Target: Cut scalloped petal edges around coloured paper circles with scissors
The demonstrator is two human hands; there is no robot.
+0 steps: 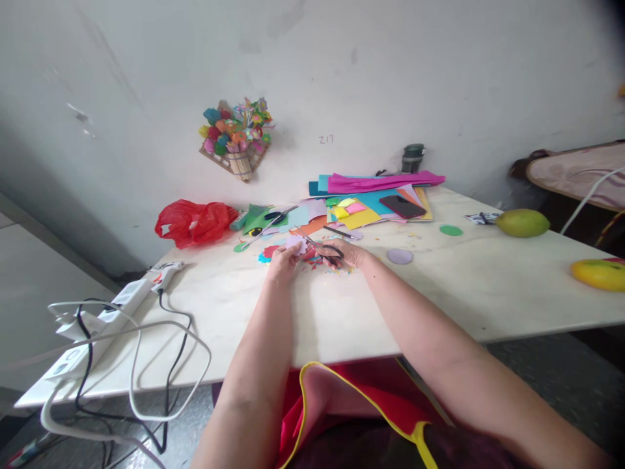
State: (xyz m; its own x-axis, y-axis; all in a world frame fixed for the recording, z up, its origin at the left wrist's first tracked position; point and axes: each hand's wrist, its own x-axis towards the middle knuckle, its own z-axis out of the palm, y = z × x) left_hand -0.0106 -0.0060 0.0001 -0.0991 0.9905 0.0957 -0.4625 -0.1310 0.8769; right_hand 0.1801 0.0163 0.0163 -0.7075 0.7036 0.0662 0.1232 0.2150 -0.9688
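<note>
Probably a room in a home: bright flowers (237,130) decorate the scuffed wall (371,85) left of upper centre, fruit (522,223) and a patterned cushion (579,170) sit toward the right edge, and cables (78,431) trail from a power strip (111,326) at lower left.

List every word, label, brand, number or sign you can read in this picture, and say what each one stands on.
"Z17" (the first mark could be a 2): handwritten on the wall.
Small white-and-black slip on the table: any print is too small and blurred to read.
Power strip, phone, scissors and purple paper: no readable text.
</note>
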